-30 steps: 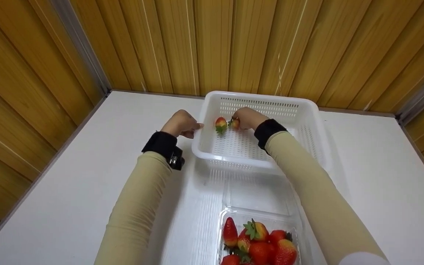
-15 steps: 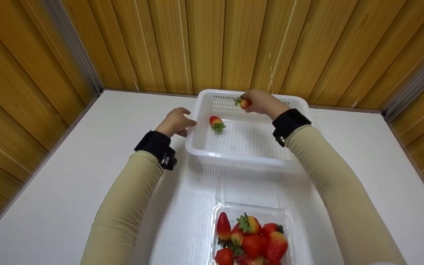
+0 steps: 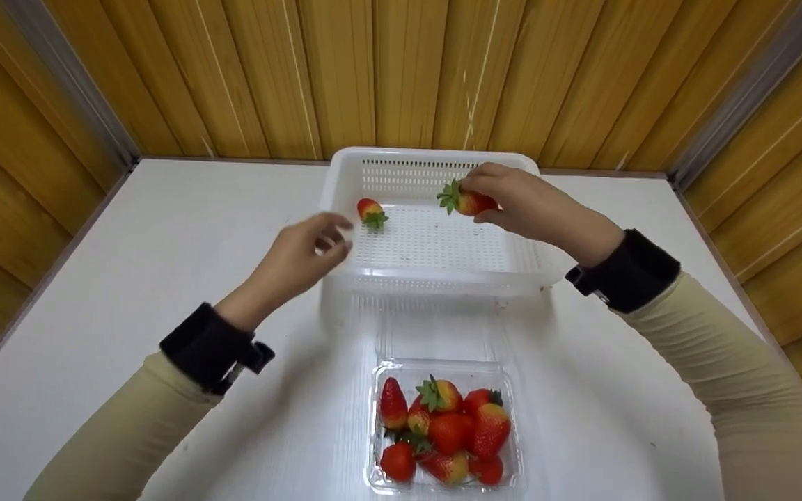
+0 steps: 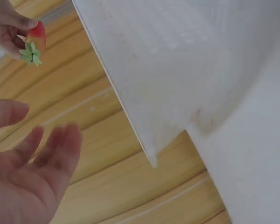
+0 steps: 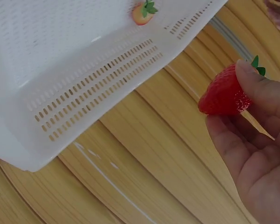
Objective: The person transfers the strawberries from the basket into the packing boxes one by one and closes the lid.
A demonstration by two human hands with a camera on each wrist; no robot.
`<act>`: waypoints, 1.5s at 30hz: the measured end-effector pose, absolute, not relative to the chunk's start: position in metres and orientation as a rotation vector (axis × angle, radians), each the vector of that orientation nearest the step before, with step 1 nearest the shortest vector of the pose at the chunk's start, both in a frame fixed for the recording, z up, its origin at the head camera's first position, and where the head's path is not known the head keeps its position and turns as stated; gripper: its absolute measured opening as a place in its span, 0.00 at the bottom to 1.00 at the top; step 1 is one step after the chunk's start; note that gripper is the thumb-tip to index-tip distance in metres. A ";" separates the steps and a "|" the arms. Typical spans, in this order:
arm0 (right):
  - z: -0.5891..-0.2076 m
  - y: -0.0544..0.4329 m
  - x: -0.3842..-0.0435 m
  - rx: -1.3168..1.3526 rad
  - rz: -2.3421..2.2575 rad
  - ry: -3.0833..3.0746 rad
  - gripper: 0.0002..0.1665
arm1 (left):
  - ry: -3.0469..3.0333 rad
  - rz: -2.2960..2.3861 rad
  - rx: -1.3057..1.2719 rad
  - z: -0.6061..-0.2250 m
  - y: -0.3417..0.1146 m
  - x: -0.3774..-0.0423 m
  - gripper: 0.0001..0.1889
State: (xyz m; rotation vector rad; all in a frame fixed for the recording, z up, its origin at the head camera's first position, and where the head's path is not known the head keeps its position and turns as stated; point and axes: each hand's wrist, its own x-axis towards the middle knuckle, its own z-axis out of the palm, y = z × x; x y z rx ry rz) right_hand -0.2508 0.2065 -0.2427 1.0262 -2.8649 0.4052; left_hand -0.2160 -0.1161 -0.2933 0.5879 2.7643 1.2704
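My right hand (image 3: pixel 526 202) pinches a strawberry (image 5: pixel 223 93) between thumb and fingers, above the white plastic basket (image 3: pixel 429 275). Green leaves of this berry point left in the head view. A second strawberry (image 3: pixel 371 212) lies inside the basket near its left wall. My left hand (image 3: pixel 300 254) is beside the basket's left front corner, fingers loosely bent and holding nothing; the left wrist view shows its bare palm (image 4: pixel 32 177). Closer to me, a clear plastic box (image 3: pixel 376 417) contains several red strawberries (image 3: pixel 451 433), some with green leaves.
The basket stands at the back of a white table (image 3: pixel 234 209), close to a yellow wood-patterned wall (image 3: pixel 401 83). Between basket and box lies the clear box's flat lid (image 3: pixel 436 327). Side walls rise left and right of the table.
My right hand has lifted one strawberry from the basket floor and brought it up and to the right. My left hand has let go of the basket's rim and come nearer to me.
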 end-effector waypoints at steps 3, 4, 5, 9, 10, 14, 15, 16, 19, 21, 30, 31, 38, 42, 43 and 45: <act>-0.245 0.212 -0.224 1.128 0.411 -2.763 0.25 | 2.437 1.271 0.588 -0.312 -0.120 -0.189 0.18; -0.246 0.214 -0.216 1.161 0.410 -2.728 0.25 | 2.355 1.248 0.566 -0.319 -0.121 -0.182 0.18; -0.248 0.216 -0.208 1.191 0.403 -2.695 0.25 | 2.290 1.232 0.543 -0.326 -0.121 -0.175 0.19; -0.255 0.221 -0.181 1.285 0.356 -2.603 0.27 | 2.156 1.248 0.434 -0.351 -0.118 -0.152 0.19; -0.257 0.221 -0.174 1.307 0.349 -2.589 0.28 | 2.131 1.277 0.404 -0.355 -0.117 -0.147 0.19; -0.265 0.220 -0.152 1.387 0.344 -2.573 0.31 | 2.031 1.410 0.288 -0.367 -0.114 -0.128 0.19; -0.267 0.219 -0.147 1.403 0.345 -2.575 0.32 | 2.016 1.435 0.263 -0.369 -0.114 -0.124 0.19; -0.270 0.218 -0.142 1.418 0.345 -2.579 0.32 | 2.003 1.455 0.241 -0.370 -0.114 -0.121 0.20; -0.278 0.215 -0.128 1.458 0.337 -2.588 0.32 | 1.979 1.479 0.188 -0.373 -0.114 -0.114 0.22; -0.285 0.212 -0.120 1.482 0.336 -2.579 0.30 | 1.964 1.476 0.164 -0.376 -0.113 -0.111 0.23; -0.311 0.198 -0.095 1.630 0.269 -2.452 0.31 | 1.837 1.537 0.132 -0.390 -0.110 -0.105 0.21; -0.313 0.195 -0.094 1.644 0.258 -2.440 0.31 | 1.829 1.542 0.134 -0.391 -0.110 -0.105 0.20; -0.327 0.171 -0.091 1.743 0.133 -2.421 0.26 | 1.769 1.584 0.131 -0.395 -0.111 -0.104 0.17; -0.334 0.160 -0.091 1.798 0.112 -2.407 0.25 | 1.759 1.595 0.129 -0.396 -0.110 -0.103 0.16; -0.335 0.158 -0.092 1.812 0.121 -2.403 0.24 | 1.760 1.598 0.129 -0.396 -0.109 -0.103 0.15; -0.337 0.155 -0.092 1.836 0.141 -2.392 0.25 | 1.760 1.602 0.126 -0.396 -0.108 -0.103 0.15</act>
